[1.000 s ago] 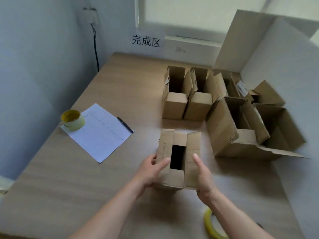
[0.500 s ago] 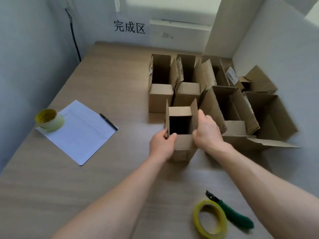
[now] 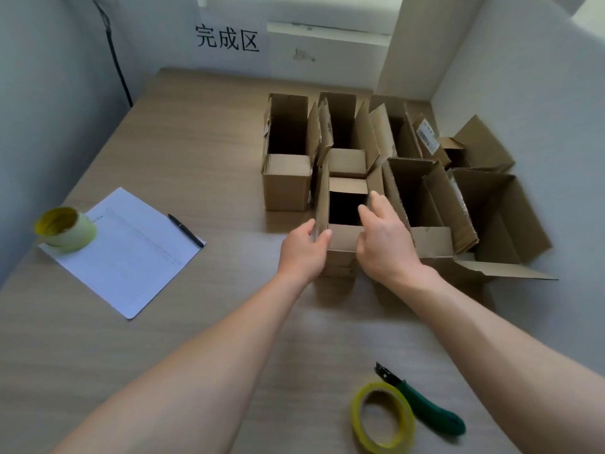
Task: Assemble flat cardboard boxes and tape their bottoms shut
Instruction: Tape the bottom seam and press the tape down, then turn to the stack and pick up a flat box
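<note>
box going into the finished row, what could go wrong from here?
1. The small box sits tight between upright neighbours; its raised side flaps could snag the flaps of the big box beside it.
2. The left hand only pinches a thin flap edge, which may bend.
3. The right hand rests loosely, so a push could tip the box.
</note>
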A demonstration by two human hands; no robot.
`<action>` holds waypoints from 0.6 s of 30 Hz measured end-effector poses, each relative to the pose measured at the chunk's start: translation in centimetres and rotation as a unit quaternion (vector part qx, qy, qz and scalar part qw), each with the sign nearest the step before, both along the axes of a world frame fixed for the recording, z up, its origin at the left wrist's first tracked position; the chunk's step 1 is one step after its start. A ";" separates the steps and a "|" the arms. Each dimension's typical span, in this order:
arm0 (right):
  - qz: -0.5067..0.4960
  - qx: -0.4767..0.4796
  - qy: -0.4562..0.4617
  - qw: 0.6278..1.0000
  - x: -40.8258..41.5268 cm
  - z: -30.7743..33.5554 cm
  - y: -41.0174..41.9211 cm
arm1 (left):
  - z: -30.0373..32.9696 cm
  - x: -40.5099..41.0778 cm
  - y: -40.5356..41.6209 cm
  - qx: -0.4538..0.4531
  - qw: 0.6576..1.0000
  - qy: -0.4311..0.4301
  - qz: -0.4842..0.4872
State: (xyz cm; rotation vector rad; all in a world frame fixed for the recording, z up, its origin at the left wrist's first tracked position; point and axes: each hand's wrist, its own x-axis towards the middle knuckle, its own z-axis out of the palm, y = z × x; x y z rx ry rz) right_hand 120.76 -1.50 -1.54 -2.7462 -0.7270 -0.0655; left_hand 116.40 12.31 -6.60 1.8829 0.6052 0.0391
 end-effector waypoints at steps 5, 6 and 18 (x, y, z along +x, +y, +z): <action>0.082 0.010 -0.038 0.996 -4.4 0.6 3.1 | 1.3 -4.6 3.3 0.253 0.965 -0.027 -0.064; 0.094 0.004 -0.039 0.995 -5.3 0.7 3.9 | 1.5 -5.8 4.2 0.293 0.953 -0.025 -0.071; 0.332 -0.030 -0.066 0.940 -16.4 0.0 16.0 | 3.8 -26.6 12.7 0.474 0.868 0.132 0.069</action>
